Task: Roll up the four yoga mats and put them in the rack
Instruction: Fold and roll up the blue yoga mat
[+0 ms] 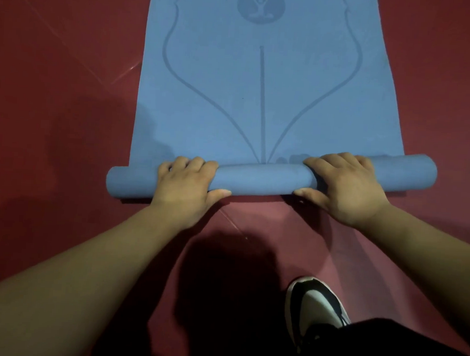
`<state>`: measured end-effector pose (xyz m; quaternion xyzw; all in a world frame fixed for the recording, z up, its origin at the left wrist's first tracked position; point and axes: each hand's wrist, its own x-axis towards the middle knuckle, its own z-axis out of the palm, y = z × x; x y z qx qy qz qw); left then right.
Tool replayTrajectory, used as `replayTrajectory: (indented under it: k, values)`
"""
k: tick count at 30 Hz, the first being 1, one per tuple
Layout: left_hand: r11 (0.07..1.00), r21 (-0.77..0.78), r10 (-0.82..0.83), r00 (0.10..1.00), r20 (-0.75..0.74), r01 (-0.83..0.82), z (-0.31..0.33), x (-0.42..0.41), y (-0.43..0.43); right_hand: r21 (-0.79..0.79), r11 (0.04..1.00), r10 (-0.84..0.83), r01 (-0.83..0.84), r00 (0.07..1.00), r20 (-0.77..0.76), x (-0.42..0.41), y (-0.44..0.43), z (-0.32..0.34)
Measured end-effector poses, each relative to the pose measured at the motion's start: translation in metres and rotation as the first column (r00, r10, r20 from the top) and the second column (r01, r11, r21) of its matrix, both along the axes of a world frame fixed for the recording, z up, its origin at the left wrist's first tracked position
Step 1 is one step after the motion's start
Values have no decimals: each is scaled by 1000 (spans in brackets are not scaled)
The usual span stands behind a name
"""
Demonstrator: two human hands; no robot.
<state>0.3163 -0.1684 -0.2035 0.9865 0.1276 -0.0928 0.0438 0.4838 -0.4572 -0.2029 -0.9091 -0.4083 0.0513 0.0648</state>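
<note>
Below, blue yoga mat [249, 97] lies on red floor [54, 114], near end rolled into tube across view. Left hand [186, 182] and right hand [342, 183] both on roll, well apart, fingers curled over top, thumbs against near side. Black-and-white shoe [316, 302] on floor, lower right.

Your left hand [186, 182] and your right hand [342, 183] both grip the rolled end of the blue yoga mat [259, 111], fingers curled over it. The flat part lies on the red floor [56, 86]. One black-white shoe [314, 304] is near.
</note>
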Motion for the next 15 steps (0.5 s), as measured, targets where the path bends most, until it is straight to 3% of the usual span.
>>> replayTrajectory:
  k: [5, 10, 15]
  values:
    - [996, -89, -8, 995, -97, -1, 2, -42, -20, -41, 999, -25, 21, 994, -104, -51, -29, 0]
    - [993, -94, -58, 995, 81, 66, -4, -83, -41, -64, 997, -44, 35, 988, -150, -86, -50, 2]
    - [995, -83, -56, 997, 48, 60, 0, -96, -60, -69, 997, -59, 46, 976, -209, -102, -67, 5]
